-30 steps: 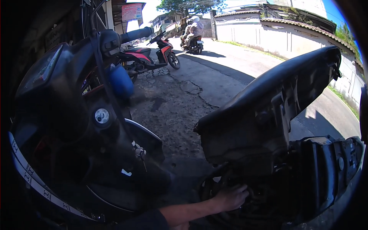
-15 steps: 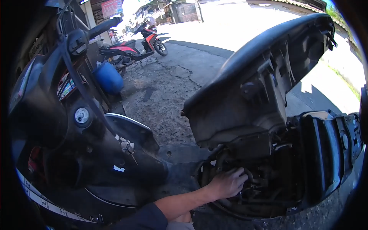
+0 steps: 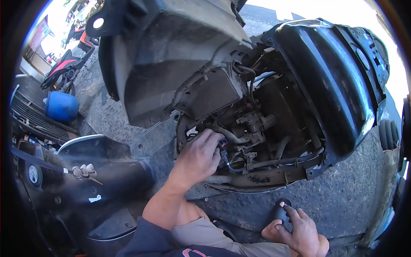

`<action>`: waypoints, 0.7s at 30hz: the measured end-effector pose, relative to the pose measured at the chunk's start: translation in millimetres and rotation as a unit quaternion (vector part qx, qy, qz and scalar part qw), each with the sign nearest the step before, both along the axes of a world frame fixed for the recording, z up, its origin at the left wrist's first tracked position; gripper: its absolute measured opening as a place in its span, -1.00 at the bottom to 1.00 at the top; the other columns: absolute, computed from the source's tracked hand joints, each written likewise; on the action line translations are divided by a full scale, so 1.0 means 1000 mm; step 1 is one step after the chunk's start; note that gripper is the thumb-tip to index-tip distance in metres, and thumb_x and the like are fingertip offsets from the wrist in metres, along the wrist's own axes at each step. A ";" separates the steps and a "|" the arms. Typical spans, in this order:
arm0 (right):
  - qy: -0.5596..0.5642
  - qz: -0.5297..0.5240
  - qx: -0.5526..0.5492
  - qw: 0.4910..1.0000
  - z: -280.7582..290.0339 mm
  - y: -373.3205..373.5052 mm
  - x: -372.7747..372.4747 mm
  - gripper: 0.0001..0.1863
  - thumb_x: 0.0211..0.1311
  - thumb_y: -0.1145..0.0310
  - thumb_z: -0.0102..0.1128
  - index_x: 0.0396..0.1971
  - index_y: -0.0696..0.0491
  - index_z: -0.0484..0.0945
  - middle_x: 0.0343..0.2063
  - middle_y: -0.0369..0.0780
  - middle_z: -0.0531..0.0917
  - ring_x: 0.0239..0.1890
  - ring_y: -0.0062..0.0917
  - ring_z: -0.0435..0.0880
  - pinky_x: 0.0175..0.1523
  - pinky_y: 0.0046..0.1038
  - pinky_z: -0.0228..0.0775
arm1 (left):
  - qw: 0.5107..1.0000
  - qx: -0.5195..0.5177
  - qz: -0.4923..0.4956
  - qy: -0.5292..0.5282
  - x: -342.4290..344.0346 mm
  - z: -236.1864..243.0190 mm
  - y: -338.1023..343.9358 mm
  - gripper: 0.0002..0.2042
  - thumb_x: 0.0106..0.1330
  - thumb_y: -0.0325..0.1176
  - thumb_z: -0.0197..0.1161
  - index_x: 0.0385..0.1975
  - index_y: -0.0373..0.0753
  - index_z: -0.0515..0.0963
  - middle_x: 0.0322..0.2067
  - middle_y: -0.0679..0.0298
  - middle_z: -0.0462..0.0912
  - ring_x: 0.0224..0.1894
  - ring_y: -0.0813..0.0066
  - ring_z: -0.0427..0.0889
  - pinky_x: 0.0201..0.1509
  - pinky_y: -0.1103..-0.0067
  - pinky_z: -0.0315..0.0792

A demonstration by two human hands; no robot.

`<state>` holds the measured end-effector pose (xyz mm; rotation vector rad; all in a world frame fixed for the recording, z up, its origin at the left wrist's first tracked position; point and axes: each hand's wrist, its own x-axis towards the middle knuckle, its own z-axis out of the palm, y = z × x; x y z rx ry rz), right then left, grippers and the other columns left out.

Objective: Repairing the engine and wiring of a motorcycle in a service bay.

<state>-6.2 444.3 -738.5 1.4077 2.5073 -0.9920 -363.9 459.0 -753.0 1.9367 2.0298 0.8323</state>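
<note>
A black scooter's engine bay is exposed beneath a raised seat and storage housing. My left hand reaches into its near left side, fingers bent and pinched at a small dark part with blue and red bits, among hoses and cables; what exactly they grip is hidden. My right hand hangs over my right knee at the lower right, fingers loosely curled and apart, holding nothing visible, above my sandalled foot.
The black rear body spans the upper right. The footboard and front panel with dangling keys lie left. A blue barrel and parked red-and-black scooter stand beyond on cracked concrete.
The view has swung down and right onto the engine bay. My left hand stays among the engine parts; my right hand has come into view. The passing riders are no longer visible.
</note>
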 end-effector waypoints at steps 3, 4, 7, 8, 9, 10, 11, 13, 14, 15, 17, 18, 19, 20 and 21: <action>0.001 -0.025 -0.013 1.000 0.005 -0.002 0.002 -0.36 0.24 0.14 0.27 0.28 0.09 0.40 0.11 0.12 0.56 0.10 0.09 0.55 0.15 -0.08 0.46 | 1.000 -0.018 0.019 0.003 0.006 0.004 -0.003 -0.71 0.12 -0.57 0.20 -0.11 -0.35 0.57 -0.20 0.07 0.61 -0.19 0.01 0.66 -0.12 0.31 0.54; 0.004 -0.029 -0.017 0.999 0.008 -0.002 0.000 -0.36 0.24 0.14 0.27 0.28 0.09 0.40 0.11 0.12 0.56 0.10 0.09 0.55 0.15 -0.08 0.46 | 0.999 -0.019 0.029 0.001 0.007 0.004 -0.004 -0.71 0.11 -0.58 0.20 -0.13 -0.36 0.58 -0.20 0.07 0.60 -0.20 0.02 0.66 -0.11 0.33 0.55; -0.007 -0.056 -0.042 0.998 0.016 -0.002 0.001 -0.37 0.23 0.17 0.28 0.27 0.12 0.41 0.12 0.11 0.56 0.12 0.07 0.54 0.15 -0.10 0.45 | 1.000 0.009 0.009 -0.005 0.006 -0.004 -0.001 -0.75 0.15 -0.53 0.21 -0.14 -0.33 0.55 -0.23 0.08 0.58 -0.24 -0.03 0.64 -0.17 0.26 0.53; 0.003 -0.041 -0.032 0.999 0.015 -0.003 0.002 -0.37 0.23 0.19 0.29 0.26 0.13 0.41 0.11 0.10 0.56 0.11 0.06 0.54 0.15 -0.11 0.45 | 1.000 0.004 0.006 0.001 0.005 -0.002 -0.002 -0.75 0.15 -0.53 0.21 -0.14 -0.33 0.55 -0.23 0.08 0.58 -0.24 -0.03 0.64 -0.17 0.26 0.53; 0.014 -0.026 -0.021 0.999 0.014 -0.003 0.001 -0.38 0.22 0.21 0.29 0.25 0.15 0.42 0.09 0.09 0.57 0.10 0.05 0.54 0.15 -0.12 0.45 | 1.000 0.002 0.011 -0.018 0.005 -0.001 -0.003 -0.75 0.16 -0.54 0.23 -0.14 -0.33 0.57 -0.23 0.08 0.59 -0.24 0.00 0.65 -0.18 0.28 0.53; 0.020 -0.030 -0.026 0.999 0.015 -0.003 0.000 -0.38 0.22 0.21 0.29 0.25 0.15 0.42 0.09 0.09 0.57 0.10 0.05 0.54 0.15 -0.12 0.45 | 0.999 0.001 0.016 -0.038 0.005 0.000 -0.003 -0.75 0.17 -0.54 0.24 -0.14 -0.32 0.58 -0.23 0.09 0.59 -0.25 0.02 0.66 -0.19 0.31 0.54; 0.006 -0.035 -0.041 0.999 0.019 0.000 -0.002 -0.38 0.21 0.23 0.31 0.24 0.16 0.42 0.06 0.08 0.58 0.08 0.04 0.54 0.15 -0.12 0.44 | 0.999 -0.005 0.011 -0.035 0.005 0.000 -0.002 -0.75 0.17 -0.54 0.24 -0.14 -0.32 0.58 -0.23 0.09 0.59 -0.25 0.02 0.66 -0.19 0.31 0.54; -0.006 -0.046 -0.061 0.997 0.019 0.001 -0.002 -0.39 0.19 0.24 0.32 0.22 0.16 0.43 0.04 0.06 0.58 0.07 0.03 0.55 0.15 -0.13 0.44 | 1.000 0.002 0.005 -0.013 0.005 -0.002 0.000 -0.74 0.18 -0.61 0.28 -0.12 -0.36 0.61 -0.20 0.14 0.60 -0.31 0.37 0.69 -0.29 0.52 0.58; -0.006 -0.041 -0.058 0.997 0.019 0.001 -0.001 -0.39 0.19 0.24 0.32 0.22 0.15 0.43 0.04 0.06 0.57 0.06 0.03 0.55 0.15 -0.13 0.44 | 1.000 -0.003 0.000 -0.009 0.004 -0.002 0.001 -0.74 0.18 -0.61 0.28 -0.12 -0.36 0.61 -0.20 0.14 0.60 -0.31 0.37 0.69 -0.29 0.52 0.58; -0.006 -0.035 -0.054 0.998 0.018 0.001 0.000 -0.39 0.18 0.24 0.33 0.21 0.14 0.43 0.03 0.05 0.57 0.05 0.02 0.55 0.14 -0.13 0.44 | 1.000 -0.003 -0.001 -0.012 0.004 -0.002 0.001 -0.75 0.17 -0.61 0.28 -0.13 -0.35 0.62 -0.19 0.14 0.60 -0.32 0.38 0.68 -0.29 0.53 0.57; 0.006 -0.040 -0.065 0.997 0.020 0.003 0.001 -0.38 0.18 0.24 0.33 0.22 0.13 0.43 0.04 0.06 0.56 0.05 0.02 0.55 0.14 -0.13 0.44 | 1.000 -0.007 -0.007 -0.013 0.004 -0.002 0.001 -0.77 0.17 -0.61 0.29 -0.15 -0.35 0.63 -0.19 0.14 0.60 -0.33 0.38 0.68 -0.29 0.54 0.57; 0.016 -0.040 -0.071 0.997 0.020 0.004 0.001 -0.37 0.17 0.24 0.33 0.23 0.12 0.42 0.06 0.07 0.56 0.05 0.02 0.55 0.15 -0.12 0.44 | 1.000 -0.012 0.002 -0.009 0.005 0.000 0.001 -0.78 0.17 -0.61 0.30 -0.17 -0.35 0.64 -0.19 0.13 0.61 -0.34 0.38 0.68 -0.29 0.55 0.56; 0.018 -0.044 -0.074 0.996 0.019 0.003 0.002 -0.37 0.17 0.24 0.33 0.23 0.12 0.42 0.06 0.07 0.56 0.05 0.02 0.55 0.15 -0.12 0.44 | 1.000 -0.016 0.010 -0.004 0.006 0.002 0.001 -0.80 0.17 -0.61 0.30 -0.19 -0.36 0.65 -0.19 0.13 0.61 -0.34 0.38 0.68 -0.29 0.55 0.56; 0.017 -0.037 -0.065 0.997 0.018 0.003 0.003 -0.37 0.17 0.24 0.33 0.24 0.11 0.41 0.06 0.08 0.56 0.05 0.02 0.55 0.15 -0.12 0.44 | 1.000 -0.017 0.007 -0.003 0.006 0.001 0.002 -0.80 0.17 -0.61 0.30 -0.19 -0.36 0.65 -0.19 0.13 0.61 -0.34 0.38 0.68 -0.29 0.55 0.56; 0.015 -0.030 -0.055 0.998 0.017 0.003 0.003 -0.36 0.17 0.24 0.33 0.25 0.11 0.40 0.07 0.08 0.55 0.05 0.03 0.56 0.15 -0.12 0.44 | 1.000 -0.008 0.009 0.004 0.006 -0.001 0.001 -0.80 0.16 -0.61 0.30 -0.20 -0.36 0.66 -0.20 0.12 0.61 -0.35 0.39 0.68 -0.30 0.55 0.56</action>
